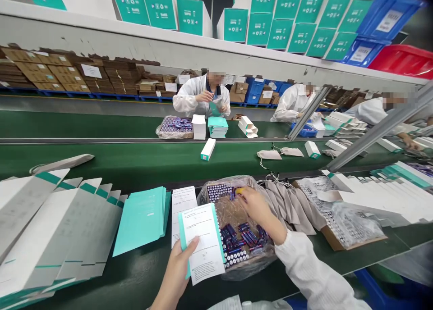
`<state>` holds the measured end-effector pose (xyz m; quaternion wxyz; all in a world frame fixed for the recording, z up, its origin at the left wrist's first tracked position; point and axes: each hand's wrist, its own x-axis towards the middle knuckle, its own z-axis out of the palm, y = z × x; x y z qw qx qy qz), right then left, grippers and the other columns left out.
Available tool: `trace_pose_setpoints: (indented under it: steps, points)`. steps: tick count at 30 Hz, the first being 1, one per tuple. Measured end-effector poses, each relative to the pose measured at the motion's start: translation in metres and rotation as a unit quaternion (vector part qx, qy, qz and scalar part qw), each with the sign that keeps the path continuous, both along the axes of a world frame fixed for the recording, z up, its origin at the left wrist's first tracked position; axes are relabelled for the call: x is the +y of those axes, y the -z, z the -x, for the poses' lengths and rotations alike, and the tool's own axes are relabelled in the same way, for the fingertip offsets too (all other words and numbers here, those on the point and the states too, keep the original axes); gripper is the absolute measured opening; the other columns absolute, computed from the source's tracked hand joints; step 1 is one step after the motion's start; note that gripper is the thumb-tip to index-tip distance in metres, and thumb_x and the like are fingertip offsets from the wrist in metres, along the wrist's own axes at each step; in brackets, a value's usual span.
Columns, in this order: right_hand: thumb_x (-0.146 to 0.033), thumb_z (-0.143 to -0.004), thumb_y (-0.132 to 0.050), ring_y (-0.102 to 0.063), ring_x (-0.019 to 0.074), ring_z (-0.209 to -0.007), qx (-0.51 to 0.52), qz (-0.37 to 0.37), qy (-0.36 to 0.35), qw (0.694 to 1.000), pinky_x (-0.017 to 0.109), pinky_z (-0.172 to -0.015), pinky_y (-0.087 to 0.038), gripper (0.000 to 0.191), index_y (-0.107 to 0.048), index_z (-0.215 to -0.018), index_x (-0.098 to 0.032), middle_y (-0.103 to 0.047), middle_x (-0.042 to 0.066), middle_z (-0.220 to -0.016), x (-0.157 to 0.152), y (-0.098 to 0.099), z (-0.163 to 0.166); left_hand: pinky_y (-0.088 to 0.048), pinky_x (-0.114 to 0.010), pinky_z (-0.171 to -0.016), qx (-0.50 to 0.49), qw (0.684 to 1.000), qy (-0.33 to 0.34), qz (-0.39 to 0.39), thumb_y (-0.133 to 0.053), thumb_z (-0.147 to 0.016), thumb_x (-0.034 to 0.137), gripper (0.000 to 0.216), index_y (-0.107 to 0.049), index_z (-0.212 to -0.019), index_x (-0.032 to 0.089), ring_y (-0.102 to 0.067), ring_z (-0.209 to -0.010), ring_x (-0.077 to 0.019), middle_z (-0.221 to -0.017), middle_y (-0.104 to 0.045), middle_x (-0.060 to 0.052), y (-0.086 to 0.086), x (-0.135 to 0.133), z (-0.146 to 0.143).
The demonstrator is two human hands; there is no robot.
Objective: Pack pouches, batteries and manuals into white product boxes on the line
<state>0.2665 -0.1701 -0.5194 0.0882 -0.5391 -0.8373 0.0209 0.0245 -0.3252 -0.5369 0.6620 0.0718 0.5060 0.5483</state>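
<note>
My left hand (177, 267) pinches a white leaflet on a teal card (202, 241), holding it above the green table. My right hand (255, 206) reaches into a plastic-lined box of purple batteries (237, 238), its fingers closed around the batteries at the far end of the box. To the left of the box lie a white instruction sheet (182, 202) and a stack of teal cards (144, 220).
Flat white cartons (50, 229) fan out at the left. Beige cloth pouches (291, 206) and another lined box (345, 220) lie to the right. A white-and-teal box (207, 148) rides on the conveyor belt (135, 161). Several workers in white coats sit across the belt.
</note>
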Motion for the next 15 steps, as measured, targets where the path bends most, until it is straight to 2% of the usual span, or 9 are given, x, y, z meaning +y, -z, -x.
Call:
trace_pose_setpoints:
  steps: [3, 5, 7, 9, 11, 15]
  points:
    - [-0.019, -0.103, -0.037, -0.066, 0.0238, -0.098, -0.035, 0.010, 0.129, 0.991, 0.035, -0.084, -0.049, 0.028, -0.063, -0.111, -0.013, -0.067, 0.016, -0.110, -0.005, -0.008, -0.043, -0.060, -0.046, -0.089, -0.008, 0.999, -0.012, 0.028, -0.080, -0.076, 0.022, 0.075, -0.047, -0.143, 0.014, -0.072, -0.104, -0.0369, -0.112, -0.077, -0.015, -0.001, 0.004, 0.007]
    - [-0.019, -0.101, -0.043, -0.067, 0.0240, -0.093, -0.064, 0.040, 0.186, 0.980, 0.037, -0.081, -0.051, 0.023, -0.063, -0.108, -0.010, -0.068, 0.016, -0.106, -0.003, -0.003, -0.065, -0.060, -0.046, -0.090, -0.004, 0.999, -0.014, 0.049, -0.076, -0.080, 0.019, 0.073, -0.044, -0.146, 0.017, -0.073, -0.103, -0.0353, -0.114, -0.076, -0.015, -0.004, 0.006, 0.007]
    - [-0.024, -0.098, -0.054, -0.067, 0.0223, -0.094, -0.086, 0.077, 0.202, 0.973, 0.039, -0.083, -0.053, 0.019, -0.063, -0.109, -0.012, -0.068, 0.011, -0.107, -0.001, 0.006, -0.075, -0.060, -0.045, -0.091, 0.000, 0.998, -0.006, 0.068, -0.074, -0.083, 0.020, 0.071, -0.044, -0.147, 0.021, -0.072, -0.105, -0.0343, -0.119, -0.075, -0.013, -0.006, 0.008, 0.003]
    - [-0.030, -0.096, -0.061, -0.065, 0.0222, -0.102, -0.102, 0.102, 0.197, 0.970, 0.042, -0.088, -0.054, 0.024, -0.063, -0.114, -0.014, -0.066, 0.008, -0.114, 0.002, 0.014, -0.075, -0.060, -0.044, -0.092, -0.004, 0.997, 0.007, 0.076, -0.074, -0.083, 0.022, 0.071, -0.044, -0.147, 0.023, -0.071, -0.107, -0.0341, -0.122, -0.073, -0.013, -0.007, 0.008, -0.002]
    - [-0.033, -0.096, -0.062, -0.065, 0.0227, -0.105, -0.114, 0.120, 0.192, 0.967, 0.044, -0.090, -0.054, 0.028, -0.062, -0.118, -0.015, -0.065, 0.008, -0.119, 0.004, 0.020, -0.071, -0.060, -0.044, -0.092, -0.013, 0.997, 0.015, 0.073, -0.075, -0.083, 0.022, 0.071, -0.044, -0.147, 0.023, -0.071, -0.109, -0.0344, -0.124, -0.072, -0.013, -0.006, 0.006, -0.007]
    - [-0.033, -0.096, -0.062, -0.067, 0.0215, -0.098, -0.133, 0.158, 0.186, 0.961, 0.042, -0.085, -0.057, 0.031, -0.060, -0.121, -0.015, -0.065, 0.009, -0.116, 0.007, 0.023, -0.070, -0.061, -0.044, -0.090, -0.017, 0.998, 0.015, 0.059, -0.074, -0.083, 0.020, 0.071, -0.043, -0.147, 0.021, -0.070, -0.110, -0.0350, -0.126, -0.071, -0.014, -0.001, 0.001, -0.014]
